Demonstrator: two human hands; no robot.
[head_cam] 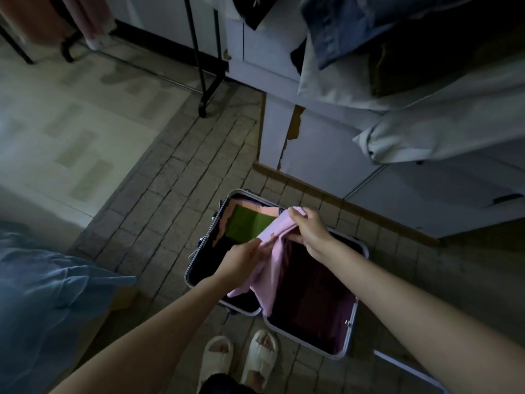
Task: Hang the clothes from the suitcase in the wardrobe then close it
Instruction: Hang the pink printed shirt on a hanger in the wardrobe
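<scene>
Pink garment (270,268) held up over the open suitcase (352,322), pinched at its upper edge by the right hand (308,230) and gripped lower down by the left hand (241,258), loose cloth hanging between the two halves. Green folded item (250,224) on orange cloth (262,212) in the far half, dark clothing in the near half; suitcase flat on the tiled floor (170,194) before the pale wardrobe (326,149), slippered feet (238,362) at the near edge.
</scene>
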